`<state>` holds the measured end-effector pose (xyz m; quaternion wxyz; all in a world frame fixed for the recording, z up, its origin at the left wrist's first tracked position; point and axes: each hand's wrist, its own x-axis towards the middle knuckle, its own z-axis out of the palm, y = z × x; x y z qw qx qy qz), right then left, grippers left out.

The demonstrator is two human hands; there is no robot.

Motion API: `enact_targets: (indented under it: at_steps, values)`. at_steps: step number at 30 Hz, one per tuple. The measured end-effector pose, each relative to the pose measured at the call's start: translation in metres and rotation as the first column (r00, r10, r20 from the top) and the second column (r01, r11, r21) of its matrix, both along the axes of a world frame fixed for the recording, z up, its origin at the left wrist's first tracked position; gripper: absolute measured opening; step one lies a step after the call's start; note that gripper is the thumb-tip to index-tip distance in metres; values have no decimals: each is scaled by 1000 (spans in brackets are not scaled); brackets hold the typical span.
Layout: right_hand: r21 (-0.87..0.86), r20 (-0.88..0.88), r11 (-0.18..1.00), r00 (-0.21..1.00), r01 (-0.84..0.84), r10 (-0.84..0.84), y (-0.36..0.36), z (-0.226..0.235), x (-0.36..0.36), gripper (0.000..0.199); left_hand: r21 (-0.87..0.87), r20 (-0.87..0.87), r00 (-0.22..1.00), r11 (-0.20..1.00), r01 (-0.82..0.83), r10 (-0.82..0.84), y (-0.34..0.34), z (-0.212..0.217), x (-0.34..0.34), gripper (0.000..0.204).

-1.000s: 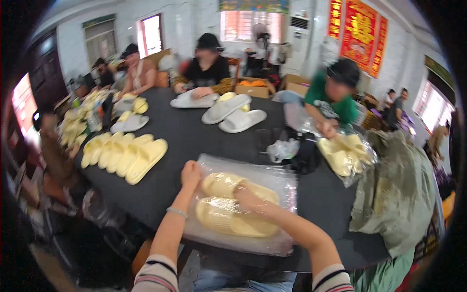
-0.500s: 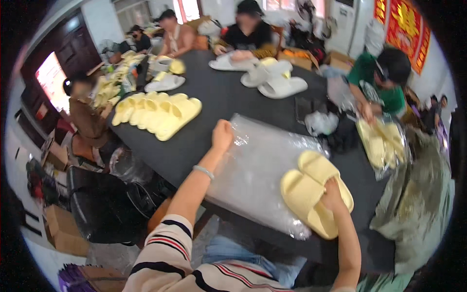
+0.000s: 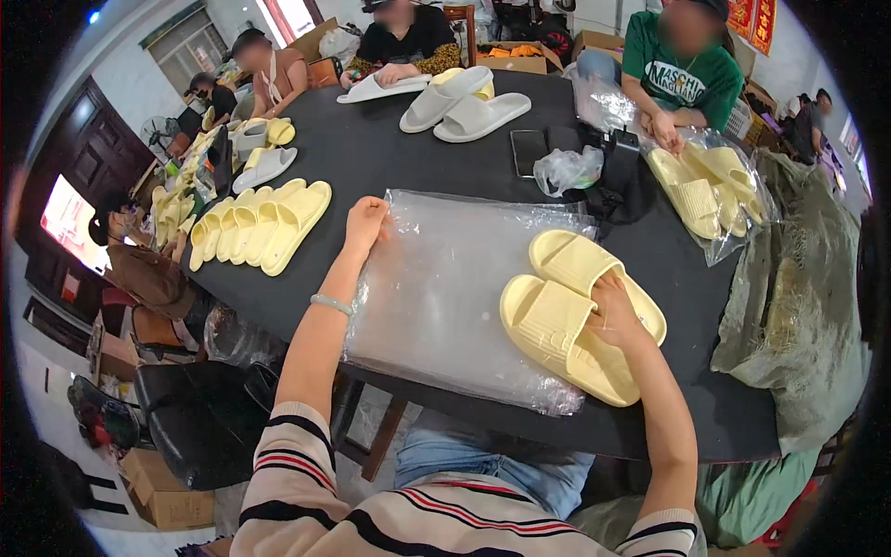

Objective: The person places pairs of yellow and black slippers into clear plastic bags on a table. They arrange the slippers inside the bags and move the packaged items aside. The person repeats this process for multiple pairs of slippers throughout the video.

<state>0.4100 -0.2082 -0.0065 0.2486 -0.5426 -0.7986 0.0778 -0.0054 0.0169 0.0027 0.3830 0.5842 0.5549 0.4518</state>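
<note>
A pile of clear plastic bags [image 3: 422, 306] lies flat on the black table in front of me. At its far left corner is my left hand [image 3: 368, 226], fingers closed on the plastic edge. A pair of pale yellow slippers [image 3: 548, 320] rests over the right end of the bags, side by side, toes pointing away and to the left. My right hand [image 3: 616, 311] is closed on the inner edges of both slippers, where they meet. Its fingertips are partly hidden inside the slippers' openings.
To the left stands a row of yellow slippers [image 3: 255, 227]. Grey slippers [image 3: 483, 116] lie at the far side. A phone [image 3: 529, 151] and crumpled plastic [image 3: 568, 172] sit beyond the bags. A co-worker in green handles bagged yellow slippers [image 3: 701, 190]. Green sacking [image 3: 789, 306] drapes the right edge.
My view has shifted, so the table's contents appear higher and farther left. Both hands keep their places on bag and slippers. The co-worker in green has raised their head.
</note>
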Motion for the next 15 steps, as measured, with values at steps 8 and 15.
enact_targets:
  at_steps: [8,15]
  values:
    - [11,27,1000,1000,14,-14,0,-7,2,41,441,-555,832,850,289,6,-39,7,24,36]
    - [-23,19,999,1000,24,-24,-2,5,1,39,230,-835,550,888,397,-29,-59,-37,25,58]
